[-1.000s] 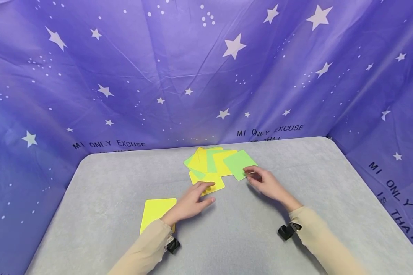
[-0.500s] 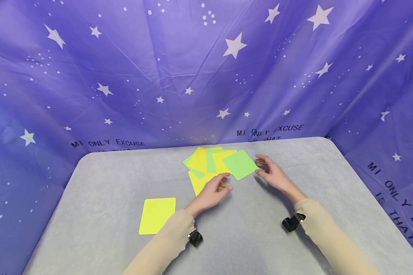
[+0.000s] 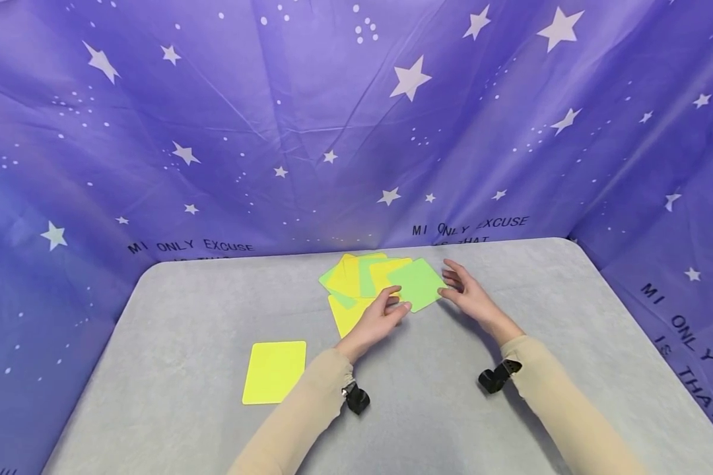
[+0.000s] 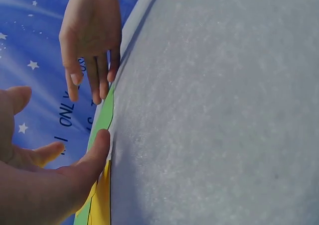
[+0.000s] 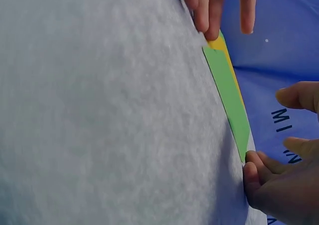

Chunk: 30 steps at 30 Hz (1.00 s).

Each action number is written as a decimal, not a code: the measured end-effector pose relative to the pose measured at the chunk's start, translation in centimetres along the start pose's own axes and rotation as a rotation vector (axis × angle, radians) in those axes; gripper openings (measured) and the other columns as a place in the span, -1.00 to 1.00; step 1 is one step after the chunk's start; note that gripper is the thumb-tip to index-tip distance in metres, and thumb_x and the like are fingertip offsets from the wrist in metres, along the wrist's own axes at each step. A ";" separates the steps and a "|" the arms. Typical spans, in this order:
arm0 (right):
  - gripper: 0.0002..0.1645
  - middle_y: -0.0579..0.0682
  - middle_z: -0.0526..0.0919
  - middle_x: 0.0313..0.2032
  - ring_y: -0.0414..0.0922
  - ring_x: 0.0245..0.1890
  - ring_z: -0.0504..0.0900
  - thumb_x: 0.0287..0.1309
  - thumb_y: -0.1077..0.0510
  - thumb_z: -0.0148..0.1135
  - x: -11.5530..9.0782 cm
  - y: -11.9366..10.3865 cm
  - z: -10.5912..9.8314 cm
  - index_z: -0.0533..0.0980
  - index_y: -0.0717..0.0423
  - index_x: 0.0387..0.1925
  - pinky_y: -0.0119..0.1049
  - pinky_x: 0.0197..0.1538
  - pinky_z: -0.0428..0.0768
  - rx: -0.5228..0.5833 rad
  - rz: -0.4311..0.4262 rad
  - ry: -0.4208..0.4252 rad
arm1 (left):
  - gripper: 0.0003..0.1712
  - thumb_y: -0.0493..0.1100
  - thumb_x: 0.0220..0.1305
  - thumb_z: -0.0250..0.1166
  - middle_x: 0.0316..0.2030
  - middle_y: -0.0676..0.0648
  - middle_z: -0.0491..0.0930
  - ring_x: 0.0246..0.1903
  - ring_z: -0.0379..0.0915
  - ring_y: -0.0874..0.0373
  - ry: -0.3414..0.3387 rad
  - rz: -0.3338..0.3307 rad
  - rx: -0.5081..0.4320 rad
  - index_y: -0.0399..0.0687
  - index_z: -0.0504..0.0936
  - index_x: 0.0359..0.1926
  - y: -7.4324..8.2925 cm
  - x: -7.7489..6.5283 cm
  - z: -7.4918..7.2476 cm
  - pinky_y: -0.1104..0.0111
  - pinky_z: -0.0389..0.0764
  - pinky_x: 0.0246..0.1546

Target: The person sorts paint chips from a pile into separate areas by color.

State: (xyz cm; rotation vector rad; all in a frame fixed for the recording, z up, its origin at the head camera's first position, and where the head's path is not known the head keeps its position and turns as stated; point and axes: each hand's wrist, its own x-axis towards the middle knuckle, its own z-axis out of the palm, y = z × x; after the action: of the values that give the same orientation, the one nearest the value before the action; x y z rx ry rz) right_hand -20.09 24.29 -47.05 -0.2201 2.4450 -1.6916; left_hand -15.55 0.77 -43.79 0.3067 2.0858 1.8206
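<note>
In the head view a green card (image 3: 418, 284) lies at the right end of an overlapping group of green and yellow cards (image 3: 344, 276) near the table's far edge. My left hand (image 3: 373, 324) is at its near left edge, fingers loosely bent and thumb apart. At the right corner is my right hand (image 3: 474, 305), thumb tip right at the card and fingers spread behind it. Both wrist views show the green card (image 5: 230, 98) nearly edge-on, low on the table between the hands. Partly hidden by my left hand is a yellow card (image 3: 346, 313).
A separate yellow card or stack (image 3: 274, 373) lies at the front left of the grey table (image 3: 190, 316). Behind the table hangs a purple curtain (image 3: 309, 119) with stars and lettering. Each wrist wears a black camera (image 3: 356, 398).
My left hand has moved right, from over the front yellow card to the green card's left side. My right hand has shifted from over the green card to its right corner.
</note>
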 end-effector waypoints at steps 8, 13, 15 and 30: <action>-0.12 0.46 0.15 0.32 0.30 0.29 0.20 0.25 0.30 0.13 -0.5 -0.2 0.7 -0.09 0.31 0.47 0.04 0.25 0.28 0.020 0.042 -0.007 | -0.38 -0.17 0.43 0.09 0.25 -0.48 0.24 0.17 0.35 -0.22 -0.002 -0.011 -0.055 -0.39 0.16 0.38 -0.2 0.0 -0.1 0.12 0.46 0.09; -0.11 0.45 0.18 0.31 0.27 0.26 0.23 0.25 0.30 0.14 -1.4 -0.2 0.7 -0.08 0.29 0.48 -0.28 0.13 0.36 0.045 0.047 -0.017 | -0.37 -0.20 0.41 0.12 0.24 -0.47 0.25 0.16 0.36 -0.24 0.005 -0.013 -0.093 -0.40 0.16 0.37 -0.5 0.0 -0.2 0.09 0.46 0.10; -0.11 0.43 0.18 0.31 0.26 0.26 0.23 0.25 0.31 0.14 -1.9 -0.2 0.7 -0.07 0.27 0.48 -0.39 0.08 0.36 0.058 0.055 -0.015 | -0.37 -0.21 0.41 0.12 0.23 -0.47 0.27 0.16 0.36 -0.24 0.009 -0.010 -0.107 -0.40 0.16 0.37 -0.7 -0.1 -0.3 0.07 0.46 0.09; -0.24 0.39 0.39 0.05 -0.11 -0.17 0.44 0.14 0.44 0.18 -4.4 -0.3 1.7 0.14 0.40 0.37 -0.52 -0.18 0.44 0.053 -0.041 0.098 | -0.40 -0.38 0.25 0.15 -0.11 -0.28 0.51 -0.09 0.49 -0.31 0.131 0.009 -0.212 -0.45 0.22 0.29 -1.1 -0.6 -0.7 0.02 0.56 -0.06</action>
State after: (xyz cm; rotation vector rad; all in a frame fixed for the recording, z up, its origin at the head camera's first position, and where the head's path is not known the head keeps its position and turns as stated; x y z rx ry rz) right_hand -15.42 23.52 -47.12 -0.1856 2.4768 -1.8234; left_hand -15.20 -0.23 -44.78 0.1457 1.9523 2.0967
